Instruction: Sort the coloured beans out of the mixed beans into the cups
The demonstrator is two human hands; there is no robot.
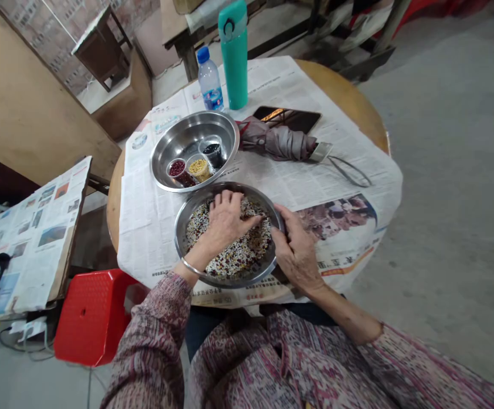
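A metal bowl near the table's front edge holds mixed grains and beans, white with yellow, dark red and black. My left hand lies palm down in this bowl, fingers spread over the mix; its fingertips are partly sunk or hidden. At the right rim my right hand grips the bowl, thumb and fingers against its side. Just behind stands a second metal bowl. Inside it are small clear cups of dark red beans, yellow beans and black beans.
Newspaper covers the round wooden table. A folded grey umbrella, a phone, a water bottle and a teal flask stand or lie behind the bowls. A red stool is at the left.
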